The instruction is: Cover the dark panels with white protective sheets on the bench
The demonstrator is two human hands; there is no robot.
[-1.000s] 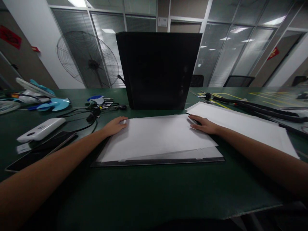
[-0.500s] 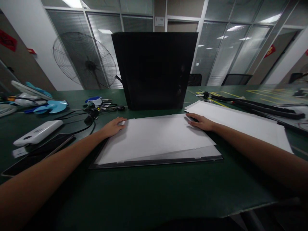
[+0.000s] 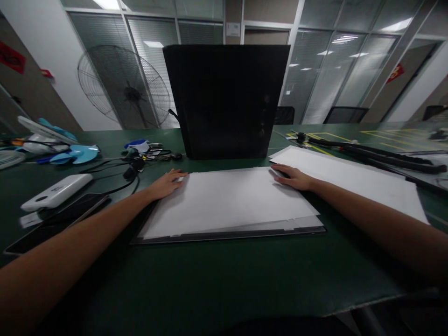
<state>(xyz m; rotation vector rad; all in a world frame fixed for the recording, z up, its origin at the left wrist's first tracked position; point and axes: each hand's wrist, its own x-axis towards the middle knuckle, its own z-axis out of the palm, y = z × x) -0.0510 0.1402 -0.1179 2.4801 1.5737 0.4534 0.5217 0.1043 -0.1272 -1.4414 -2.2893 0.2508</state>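
Observation:
A large white sheet (image 3: 231, 198) lies in front of me, slightly askew on a flat dark-edged panel (image 3: 224, 236) with small pale tabs along its near edge. My left hand (image 3: 168, 184) rests on the sheet's far left corner, fingers stretched out. At the far right corner lies my right hand (image 3: 291, 178), its fingers spread over the sheet's edge. A strip of another pale layer shows under the sheet at the near right. Neither hand is closed around anything.
A tall black box-like object (image 3: 226, 102) stands behind the sheet. More white sheets (image 3: 343, 179) and black tubes (image 3: 385, 154) lie right. On the left are a white device (image 3: 56, 192), a dark phone-like slab (image 3: 56, 226), cables (image 3: 131, 170) and a blue fan blade (image 3: 75, 155).
The white sheet has shifted slightly toward me and to the right, covering more of the panel's near edge. Both hands stay at its far corners.

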